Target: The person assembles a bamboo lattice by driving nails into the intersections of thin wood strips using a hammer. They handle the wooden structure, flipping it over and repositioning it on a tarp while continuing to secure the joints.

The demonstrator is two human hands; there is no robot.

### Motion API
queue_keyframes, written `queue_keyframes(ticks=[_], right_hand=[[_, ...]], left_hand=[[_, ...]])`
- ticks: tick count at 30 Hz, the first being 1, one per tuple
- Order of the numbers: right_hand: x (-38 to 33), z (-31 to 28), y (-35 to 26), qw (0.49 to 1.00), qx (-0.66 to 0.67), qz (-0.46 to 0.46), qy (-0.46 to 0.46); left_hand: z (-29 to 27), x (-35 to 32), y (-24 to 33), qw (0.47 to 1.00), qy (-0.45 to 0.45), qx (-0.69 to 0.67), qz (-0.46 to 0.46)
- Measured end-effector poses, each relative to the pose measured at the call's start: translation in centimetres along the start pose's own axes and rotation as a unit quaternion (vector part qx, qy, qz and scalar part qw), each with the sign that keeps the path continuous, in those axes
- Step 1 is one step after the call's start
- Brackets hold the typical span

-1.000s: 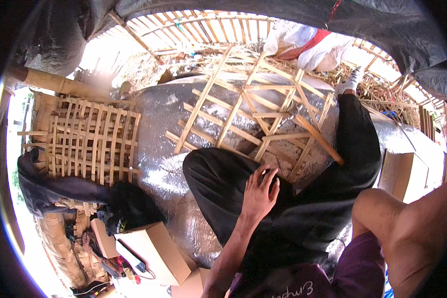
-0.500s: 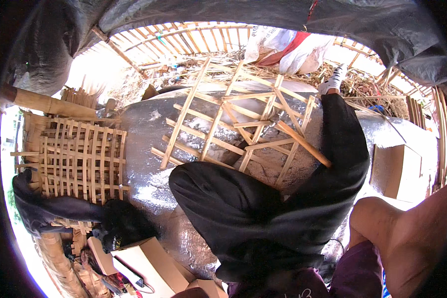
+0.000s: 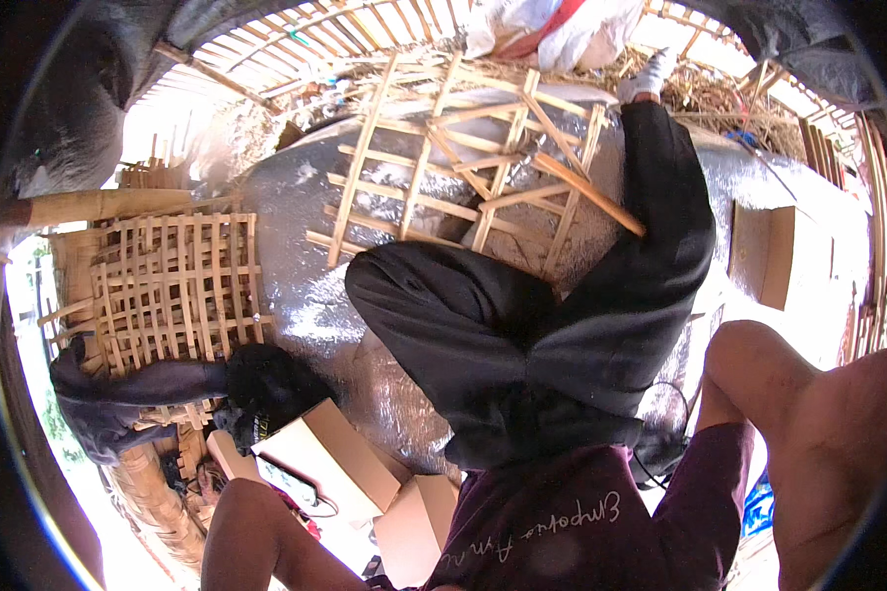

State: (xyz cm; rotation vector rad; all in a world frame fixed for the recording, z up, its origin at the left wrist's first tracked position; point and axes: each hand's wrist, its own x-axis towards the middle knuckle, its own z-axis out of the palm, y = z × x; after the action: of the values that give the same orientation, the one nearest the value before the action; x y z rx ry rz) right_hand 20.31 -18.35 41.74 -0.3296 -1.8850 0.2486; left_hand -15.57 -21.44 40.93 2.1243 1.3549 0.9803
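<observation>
Neither of my hands is in view. My bare right arm is bent at the elbow, its forearm running to the right rim. At the lower left, my bent left arm shows only in part. A lattice of light bamboo strips lies ahead of my lap, beside my outstretched right leg in black trousers. On the lattice rests a tool with a wooden handle; its far end is too small to make out. The handle's near end meets my right leg.
A silvery sheet covers the surface under me. At left stand a woven bamboo panel and dark cloth. Cardboard boxes sit near my left side, another box at right. Dry straw and a slatted bamboo wall lie beyond.
The view has tilted down, so the lattice and legs appear higher. My left elbow and more of my purple shirt have come into view. The lattice and tool keep their places relative to my legs.
</observation>
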Motion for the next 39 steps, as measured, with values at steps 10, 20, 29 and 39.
queue_keyframes(ticks=[10,20,29,39], right_hand=[[1.0,-0.4,-1.8,0.995,-0.083,-0.017,0.051],[-12.9,1.9,19.4,0.867,-0.131,0.392,0.279],[-21.3,1.6,40.7,0.736,-0.034,0.449,0.505],[-25.9,1.8,48.7,0.604,0.313,0.385,0.624]], left_hand=[[3.6,3.8,-0.7,0.998,0.001,-0.029,0.063],[14.0,10.7,-6.2,0.994,0.027,-0.069,0.082],[15.0,13.0,-9.7,0.993,0.07,-0.052,0.076],[13.0,12.0,-11.1,0.992,0.111,-0.037,0.041]])
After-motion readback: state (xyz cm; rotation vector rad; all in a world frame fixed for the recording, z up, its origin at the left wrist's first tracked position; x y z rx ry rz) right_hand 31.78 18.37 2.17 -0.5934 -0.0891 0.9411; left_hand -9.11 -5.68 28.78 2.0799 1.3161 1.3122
